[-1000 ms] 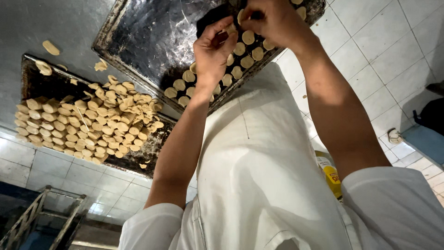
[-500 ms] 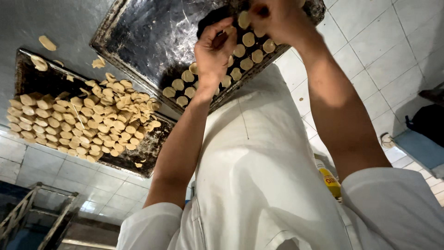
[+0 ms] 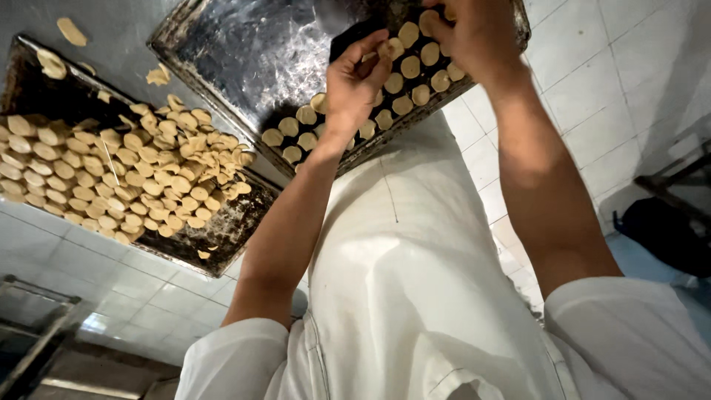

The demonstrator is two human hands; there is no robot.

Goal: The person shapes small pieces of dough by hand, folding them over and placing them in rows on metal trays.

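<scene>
- Far left, low in the frame: a grey metal rack [image 3: 33, 326] stands on the pale tiled floor [image 3: 126, 281].
- Above it, a dark, crusted rectangular tray [image 3: 222, 248] sits on a steel table [image 3: 111, 30], heaped with a loose pile of pale tan dough rounds [image 3: 126, 178]. Some lie in rough rows, others are tumbled over one another.
- A few stray dough scraps [image 3: 70, 31] lie on the table just beyond that tray's far edge.
- Centre: a second baking tray [image 3: 237, 52], dark and glossy, lies at an angle beside the first. Much of its surface is bare, and neat rows of small round dough discs [image 3: 407, 67] fill the near right corner.
- The left hand [image 3: 355, 81] hovers over those rows, thumb and fingers pinched on a single dough disc [image 3: 385, 50].
- The right hand [image 3: 474, 37], just beside the left but not touching it, has its fingers curled down onto the discs at the tray's far end. Whether it grips one cannot be told.
- Both bare forearms reach out from the short sleeves of a white work garment [image 3: 415, 296], which fills the lower centre.
- Far right: a dark, rounded object [image 3: 666, 233] rests on the floor, too blurred to identify.
</scene>
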